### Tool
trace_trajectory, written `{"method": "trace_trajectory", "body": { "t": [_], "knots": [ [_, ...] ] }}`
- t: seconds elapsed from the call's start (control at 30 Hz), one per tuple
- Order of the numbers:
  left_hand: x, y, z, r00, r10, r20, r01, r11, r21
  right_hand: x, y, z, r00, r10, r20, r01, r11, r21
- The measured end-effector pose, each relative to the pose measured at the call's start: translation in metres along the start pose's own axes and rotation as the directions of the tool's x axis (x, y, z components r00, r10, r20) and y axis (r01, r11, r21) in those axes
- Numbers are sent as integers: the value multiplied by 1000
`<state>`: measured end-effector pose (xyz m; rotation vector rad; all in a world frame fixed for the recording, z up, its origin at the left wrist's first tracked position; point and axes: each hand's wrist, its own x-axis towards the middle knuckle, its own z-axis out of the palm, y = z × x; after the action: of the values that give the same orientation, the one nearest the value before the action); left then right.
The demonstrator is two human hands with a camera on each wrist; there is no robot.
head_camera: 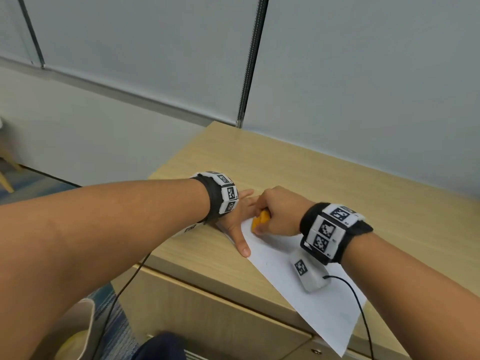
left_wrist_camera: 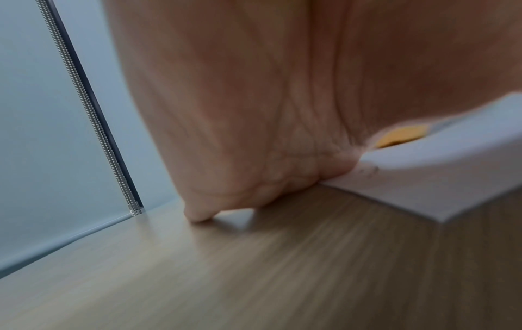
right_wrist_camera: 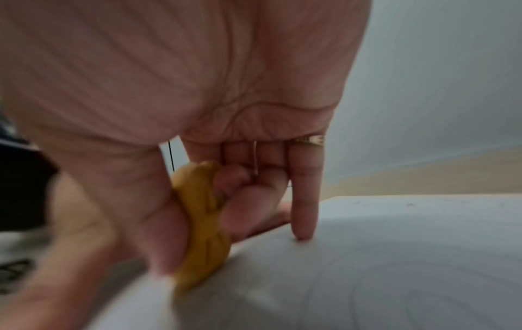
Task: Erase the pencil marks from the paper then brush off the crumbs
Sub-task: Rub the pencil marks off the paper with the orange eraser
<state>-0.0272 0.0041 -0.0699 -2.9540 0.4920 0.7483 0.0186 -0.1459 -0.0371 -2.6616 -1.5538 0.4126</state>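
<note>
A white sheet of paper [head_camera: 298, 276] lies slantwise on the wooden cabinet top [head_camera: 337, 193], its near corner hanging over the front edge. My right hand [head_camera: 275, 216] grips an orange-yellow eraser [head_camera: 261, 220] and holds its tip down on the paper's upper left part. In the right wrist view the eraser [right_wrist_camera: 202, 225] sits between thumb and curled fingers, and the little finger touches the sheet [right_wrist_camera: 395, 256]. My left hand [head_camera: 240, 216] lies flat with fingers spread, pressing the paper's left edge. A faint pencil mark [left_wrist_camera: 368, 170] shows beside the left palm.
A grey partition wall [head_camera: 363, 87] runs behind the cabinet. The cabinet's left edge [head_camera: 166, 167] drops to carpeted floor. A black cable [head_camera: 361, 315] trails from my right wrist over the paper. A pale bag [head_camera: 75, 331] stands on the floor at lower left.
</note>
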Motion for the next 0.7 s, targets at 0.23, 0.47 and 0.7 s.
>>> {"method": "trace_trajectory", "body": {
  "t": [0.23,0.47,0.7],
  "knots": [
    [4,-4,4,1000,-1,11,1,1000,25,1,0,-2,999,-11,51,10,1000,5],
    [16,-12,15,999,-47,-21,46,999,-8,-13,-7,-6,950,-36,311,6,995,96],
    [4,-6,5,996,-87,-15,87,995,-46,20,19,-12,982,190,-17,-189,980,53]
  ]
}}
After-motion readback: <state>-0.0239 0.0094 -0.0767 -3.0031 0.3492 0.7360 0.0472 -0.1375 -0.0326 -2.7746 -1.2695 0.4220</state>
